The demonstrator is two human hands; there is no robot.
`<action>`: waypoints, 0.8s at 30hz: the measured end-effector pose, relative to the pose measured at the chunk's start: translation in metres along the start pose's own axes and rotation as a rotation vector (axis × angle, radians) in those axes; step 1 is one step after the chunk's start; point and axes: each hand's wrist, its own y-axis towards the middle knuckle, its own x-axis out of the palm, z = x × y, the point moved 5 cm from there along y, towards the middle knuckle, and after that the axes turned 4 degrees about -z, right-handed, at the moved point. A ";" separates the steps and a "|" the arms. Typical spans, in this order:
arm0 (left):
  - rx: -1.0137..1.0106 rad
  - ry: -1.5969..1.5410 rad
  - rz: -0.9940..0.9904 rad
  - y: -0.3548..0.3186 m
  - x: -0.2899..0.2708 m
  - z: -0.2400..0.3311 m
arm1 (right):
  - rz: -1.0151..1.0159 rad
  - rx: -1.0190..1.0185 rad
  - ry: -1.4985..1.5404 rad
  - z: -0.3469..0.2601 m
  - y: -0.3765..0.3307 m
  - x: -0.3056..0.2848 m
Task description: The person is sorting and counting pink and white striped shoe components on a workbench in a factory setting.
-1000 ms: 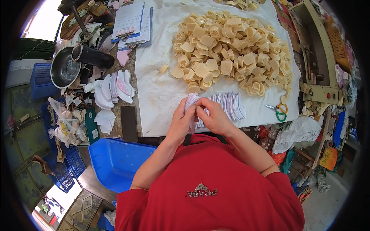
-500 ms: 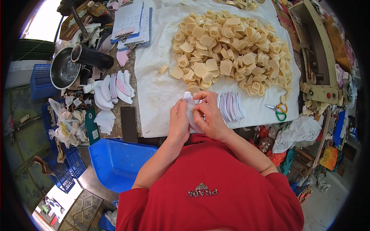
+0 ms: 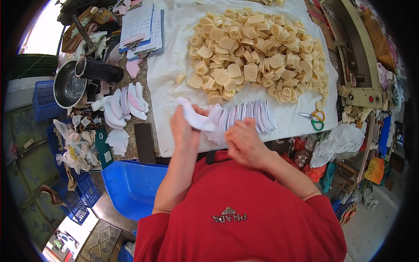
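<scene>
My left hand (image 3: 184,130) holds a small white fabric piece (image 3: 192,115), lifted to the left above the table's near edge. My right hand (image 3: 245,142) is beside it with the fingers curled, resting on a fanned row of white and pale pink flat pieces (image 3: 248,117) laid on a white cloth (image 3: 170,65). Behind that row lies a big heap of cream-coloured moulded pieces (image 3: 253,54).
Green and yellow scissors (image 3: 315,118) lie right of the row. A pile of white curved pieces (image 3: 124,104), a dark flat bar (image 3: 144,143), a metal pot (image 3: 69,85) and a clipboard with papers (image 3: 139,27) are at left. A blue plastic tub (image 3: 131,183) stands below the table edge.
My left hand has pulled one white piece up and leftward away from the row. My right hand has dropped lower onto the row's near end.
</scene>
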 end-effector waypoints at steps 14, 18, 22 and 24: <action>-0.059 0.263 -0.391 -0.024 0.043 0.015 | -0.175 0.570 0.157 0.069 -0.089 -0.012; -0.074 0.251 -0.423 -0.033 0.058 0.000 | 0.255 0.371 0.396 0.036 -0.004 -0.016; -0.042 0.341 -0.411 -0.037 0.056 -0.010 | 0.248 0.340 0.295 0.028 0.011 -0.003; -0.049 0.348 -0.383 -0.039 0.054 -0.011 | 0.223 0.333 0.263 0.032 0.010 -0.001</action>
